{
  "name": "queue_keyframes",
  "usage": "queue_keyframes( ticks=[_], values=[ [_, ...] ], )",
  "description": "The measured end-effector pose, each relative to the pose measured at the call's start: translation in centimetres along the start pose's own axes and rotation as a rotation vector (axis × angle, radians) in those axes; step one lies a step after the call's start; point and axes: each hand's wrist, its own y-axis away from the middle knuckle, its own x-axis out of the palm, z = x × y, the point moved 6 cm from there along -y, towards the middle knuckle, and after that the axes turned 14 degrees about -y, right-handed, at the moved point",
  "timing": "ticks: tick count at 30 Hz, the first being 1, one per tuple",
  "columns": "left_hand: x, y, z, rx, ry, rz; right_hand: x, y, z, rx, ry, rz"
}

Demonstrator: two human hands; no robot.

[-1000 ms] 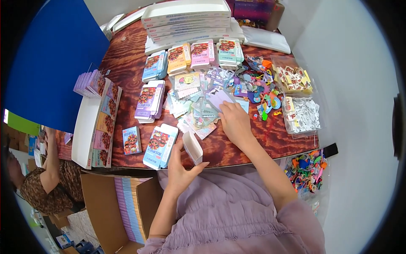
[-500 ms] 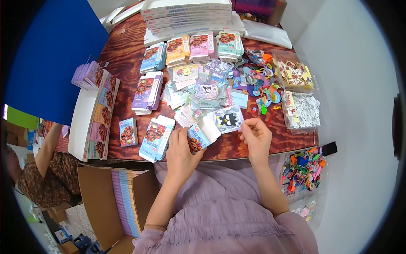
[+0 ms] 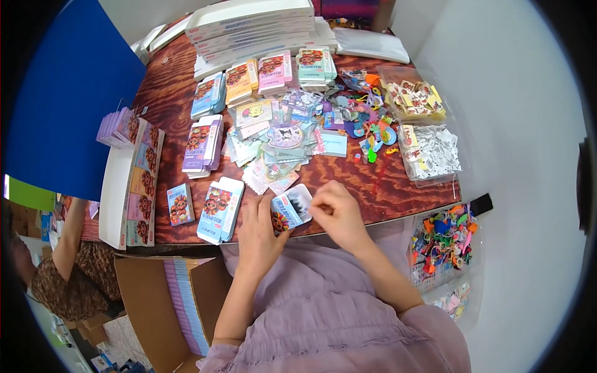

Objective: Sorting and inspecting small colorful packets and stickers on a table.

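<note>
My left hand (image 3: 257, 231) grips a small light-blue carton (image 3: 283, 213) near the table's front edge, thumb below and fingers over the top. From the carton's open end shows a picture card (image 3: 302, 200) with a black cartoon figure, mostly inside the carton. Closed in a pinch, my right hand (image 3: 337, 214) has its fingertips at the card's outer edge; the exact contact is partly hidden. Just left of my left hand lies a stack of flat blue cartons (image 3: 219, 211), and beside it a filled blue carton (image 3: 181, 205). A pile of sticker cards (image 3: 277, 143) lies beyond my hands.
Stacks of coloured cartons (image 3: 273, 69) stand behind the card pile, with white trays (image 3: 255, 28) farther back. Small toys (image 3: 367, 118) and a clear bin of paper pieces (image 3: 435, 152) lie right. A display tray (image 3: 115, 199) and cardboard box (image 3: 143, 298) are left, near another person (image 3: 74, 273).
The card has slid from outside the blue carton to mostly inside it. My right hand has moved left with it, close to my left hand. The view has shifted slightly.
</note>
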Motion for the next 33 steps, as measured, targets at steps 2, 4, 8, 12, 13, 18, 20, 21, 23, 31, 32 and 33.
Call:
queue_keyframes(
  ticks=[2,4,8,12,13,18,20,21,23,31,32,33],
  values=[
    [0.2,0.0,-0.2,0.057,-0.037,-0.036,1.4,-0.1,2.5,-0.263,0.347,0.066],
    [0.3,-0.1,-0.6,0.107,-0.084,-0.058,1.8,-0.4,2.7,-0.291,0.472,0.123],
    [0.0,-0.5,-0.5,0.13,-0.092,-0.08,0.6,-1.8,1.3,-0.171,0.265,0.252],
    [0.4,-0.1,0.3,0.071,0.035,-0.036,-3.1,-5.9,-0.8,0.056,-0.163,0.026],
    [0.4,-0.1,0.3,0.053,0.05,-0.025,-3.7,-7.7,0.0,0.007,0.155,-0.028],
    [0.5,-0.1,-0.1,0.077,0.115,-0.007,-2.2,-14.6,-1.7,-0.57,0.811,-0.194],
    [-0.1,-0.2,0.2,0.065,0.135,-0.012,-2.2,-16.0,-2.6,-0.553,0.902,-0.118],
    [-0.3,-0.2,0.4,0.051,0.155,-0.014,-3.0,-16.4,-2.8,-0.541,0.877,-0.125],
    [-0.4,0.2,1.8,0.03,0.193,-0.052,-4.5,-16.2,-1.1,-0.476,0.629,-0.16],
    [-0.2,-0.5,1.8,0.019,0.272,-0.03,-11.2,-13.6,0.0,0.149,-0.451,-0.045],
    [-0.2,-0.5,1.7,0.016,0.288,-0.029,-11.4,-12.8,-0.5,0.2,-0.52,-0.071],
    [-0.2,-0.5,1.7,0.015,0.289,-0.027,-11.5,-11.9,-0.8,0.25,-0.589,-0.097]
  ],
)
